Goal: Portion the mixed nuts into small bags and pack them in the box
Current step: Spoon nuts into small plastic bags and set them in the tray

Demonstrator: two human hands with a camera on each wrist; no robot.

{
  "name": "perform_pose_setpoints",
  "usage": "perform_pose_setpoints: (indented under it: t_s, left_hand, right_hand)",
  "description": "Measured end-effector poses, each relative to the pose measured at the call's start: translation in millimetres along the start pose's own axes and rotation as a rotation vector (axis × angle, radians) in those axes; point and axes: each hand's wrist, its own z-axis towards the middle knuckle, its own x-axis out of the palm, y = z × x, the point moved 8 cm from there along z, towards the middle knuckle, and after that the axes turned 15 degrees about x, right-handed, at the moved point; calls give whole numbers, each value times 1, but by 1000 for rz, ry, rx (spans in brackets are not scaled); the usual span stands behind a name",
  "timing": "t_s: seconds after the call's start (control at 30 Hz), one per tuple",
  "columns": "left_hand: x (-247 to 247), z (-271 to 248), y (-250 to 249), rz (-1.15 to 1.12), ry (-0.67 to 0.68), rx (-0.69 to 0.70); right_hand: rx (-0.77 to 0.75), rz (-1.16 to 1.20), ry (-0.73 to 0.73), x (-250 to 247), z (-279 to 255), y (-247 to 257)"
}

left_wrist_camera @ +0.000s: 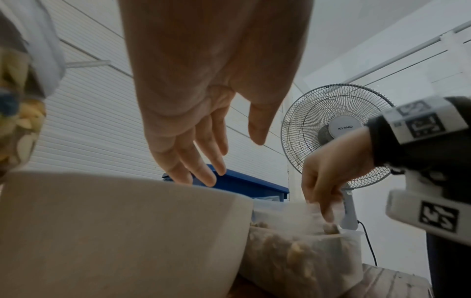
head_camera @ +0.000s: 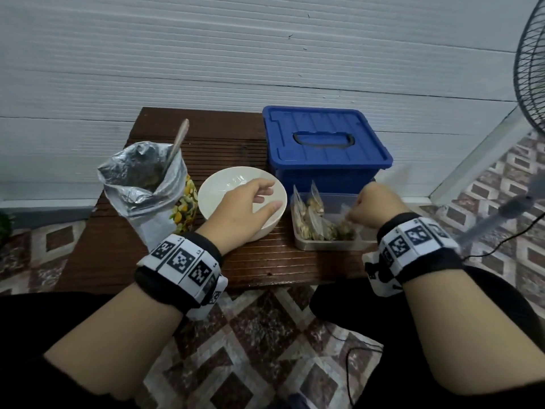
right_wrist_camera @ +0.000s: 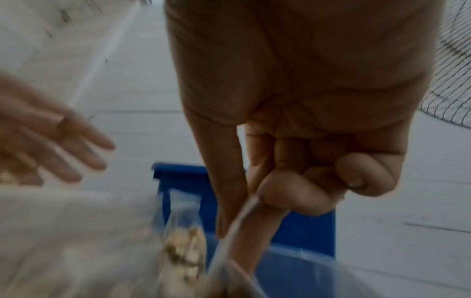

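Note:
A silver foil bag of mixed nuts (head_camera: 138,184) stands at the table's left with a spoon (head_camera: 180,137) in it. Beside it is a white bowl (head_camera: 212,184). My left hand (head_camera: 265,199) hovers over the bowl's right side with relaxed fingers (left_wrist_camera: 203,173), holding nothing. A clear plastic box (head_camera: 324,246) to the right holds several small bags of nuts (head_camera: 312,219). My right hand (head_camera: 354,214) reaches into that box. Its thumb and forefinger pinch the top of a small clear bag (right_wrist_camera: 229,242), which hangs down into the box.
A blue storage box (head_camera: 324,137) with its lid on stands behind the clear box, against the white wall. A standing fan (head_camera: 530,69) is at the far right, its cable on the patterned floor. The wooden table (head_camera: 265,267) is low and small.

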Motion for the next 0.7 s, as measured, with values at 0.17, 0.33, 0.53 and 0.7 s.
perform_pose_setpoints:
  t_s: [0.17, 0.33, 0.53, 0.7]
  left_hand:
    - [-16, -1, 6, 32, -64, -57]
    - [-30, -2, 21, 92, -112, -136]
    - [-24, -4, 39, 331, 29, -175]
    - [-7, -1, 48, 447, 200, -191]
  right_hand:
    - [47, 118, 156, 15, 1, -1]
    - [33, 281, 63, -7, 1, 2]
    - [-151, 503, 0, -21, -23, 34]
    - [-199, 595, 68, -13, -32, 51]
